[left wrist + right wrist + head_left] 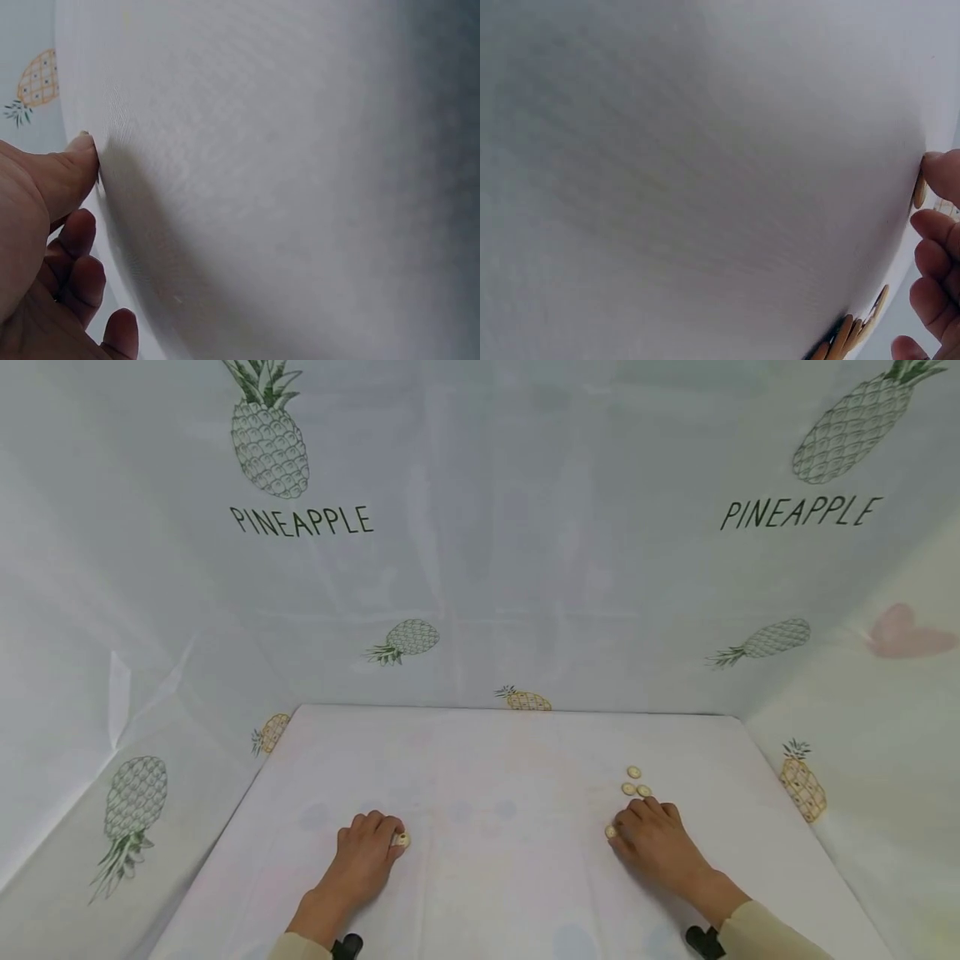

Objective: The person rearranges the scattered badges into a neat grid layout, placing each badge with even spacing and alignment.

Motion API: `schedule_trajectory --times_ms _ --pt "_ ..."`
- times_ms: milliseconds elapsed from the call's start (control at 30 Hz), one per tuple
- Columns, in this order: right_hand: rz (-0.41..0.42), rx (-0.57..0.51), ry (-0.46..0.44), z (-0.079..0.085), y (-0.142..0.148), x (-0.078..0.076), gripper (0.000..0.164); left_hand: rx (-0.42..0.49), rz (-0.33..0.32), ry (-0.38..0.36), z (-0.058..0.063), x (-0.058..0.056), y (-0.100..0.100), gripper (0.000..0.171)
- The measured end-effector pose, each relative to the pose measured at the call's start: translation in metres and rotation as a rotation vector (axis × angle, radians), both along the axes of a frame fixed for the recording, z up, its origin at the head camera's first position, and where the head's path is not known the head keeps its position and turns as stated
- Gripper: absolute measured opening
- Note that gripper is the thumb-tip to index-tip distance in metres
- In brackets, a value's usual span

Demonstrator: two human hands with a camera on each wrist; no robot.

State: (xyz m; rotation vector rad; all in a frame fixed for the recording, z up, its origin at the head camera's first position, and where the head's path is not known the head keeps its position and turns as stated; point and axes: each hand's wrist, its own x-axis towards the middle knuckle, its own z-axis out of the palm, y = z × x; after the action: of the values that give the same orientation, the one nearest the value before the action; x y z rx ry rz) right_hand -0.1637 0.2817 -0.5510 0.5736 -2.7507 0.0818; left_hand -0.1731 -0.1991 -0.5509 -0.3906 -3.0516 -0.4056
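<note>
In the head view my left hand (367, 852) is low over the left part of the table, thumb and index finger pinching a small round wooden disc (402, 840) with a dark mark on top. The left wrist view shows the thumb (71, 169) down at the cloth and the other fingers curled; the disc is hidden there. On the right, my right hand (660, 847) holds another pale wooden disc (611, 832) at its thumb and index fingertips, low at the tabletop. This disc (919, 191) shows edge-on under the thumb in the right wrist view.
Just beyond the right hand lie three more wooden discs (634, 772) close together. A white cloth covers the table (510, 893). Pineapple-printed sheets (525, 568) hang at the back and both sides.
</note>
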Motion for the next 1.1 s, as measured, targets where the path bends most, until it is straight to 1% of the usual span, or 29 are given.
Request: schedule_trajectory --times_ms 100,167,267,333,433,533,633,800,1100 --pt "0.003 -0.005 0.001 -0.0014 0.0006 -0.0026 0.019 0.000 0.005 -0.005 0.0000 -0.0009 0.0004 0.018" --pt "0.020 -0.011 0.027 -0.0036 0.0014 -0.0040 0.018 -0.005 0.000 0.002 0.0010 -0.0008 0.0010 0.018" --pt "0.052 -0.019 0.079 -0.0048 0.0023 -0.0044 0.021 -0.030 -0.023 0.035 0.0038 0.0007 0.0020 0.019" --pt "0.071 -0.022 0.098 -0.0039 0.0024 -0.0039 0.023 -0.051 -0.044 0.058 0.0053 0.0022 0.0025 0.019" --pt "0.073 -0.021 0.079 -0.0014 0.0016 -0.0032 0.024 -0.077 -0.067 0.093 0.0060 0.0040 0.0027 0.019" --pt "0.063 -0.016 0.038 0.0006 0.0010 -0.0037 0.021 -0.082 -0.066 0.110 0.0050 0.0045 0.0021 0.019" --pt "0.055 -0.016 0.022 0.0023 0.0005 -0.0041 0.022 -0.079 -0.057 0.108 0.0027 0.0045 0.0015 0.018" --pt "0.067 -0.038 0.028 0.0038 -0.0001 -0.0037 0.022 -0.071 -0.037 0.082 0.0006 0.0052 0.0004 0.017" --pt "0.060 -0.026 0.052 0.0029 0.0007 -0.0041 0.024 -0.058 -0.041 0.073 0.0006 0.0041 0.0012 0.017"
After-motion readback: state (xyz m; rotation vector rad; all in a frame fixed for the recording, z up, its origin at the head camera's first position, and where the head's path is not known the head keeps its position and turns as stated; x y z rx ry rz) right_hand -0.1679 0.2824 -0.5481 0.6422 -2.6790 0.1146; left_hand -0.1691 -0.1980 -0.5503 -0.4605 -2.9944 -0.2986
